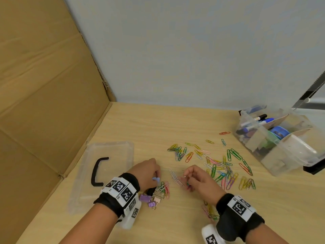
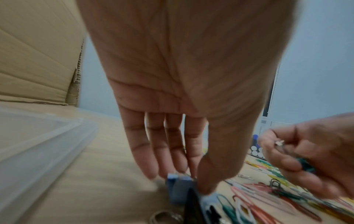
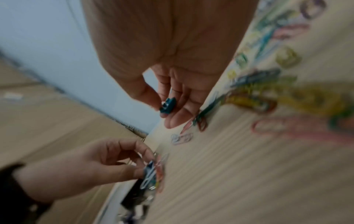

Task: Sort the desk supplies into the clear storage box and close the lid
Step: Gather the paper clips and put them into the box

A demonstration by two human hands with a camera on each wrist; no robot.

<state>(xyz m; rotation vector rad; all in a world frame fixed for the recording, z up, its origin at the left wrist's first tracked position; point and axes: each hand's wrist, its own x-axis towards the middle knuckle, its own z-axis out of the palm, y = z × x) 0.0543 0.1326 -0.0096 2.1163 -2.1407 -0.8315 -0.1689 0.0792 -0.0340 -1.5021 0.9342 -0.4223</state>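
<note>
My left hand (image 1: 156, 176) pinches a light blue binder clip (image 1: 155, 179) between thumb and fingers, low over the desk; the left wrist view shows the clip (image 2: 179, 184) under the thumb tip. My right hand (image 1: 186, 178) holds a small teal binder clip (image 3: 168, 105) between thumb and fingers, just above the wood. Purple binder clips (image 1: 145, 198), a pink one (image 1: 157, 199) and a black one (image 1: 151, 191) lie by my left wrist. Several coloured paper clips (image 1: 219, 166) are strewn to the right. The clear storage box (image 1: 274, 155) stands open at the far right.
The box's clear lid (image 1: 112, 150) with a black handle (image 1: 97, 171) lies flat left of my left hand. A cardboard wall (image 1: 44, 85) borders the desk on the left. Markers (image 1: 262, 118) and blue tape (image 1: 279, 132) sit in the box compartments.
</note>
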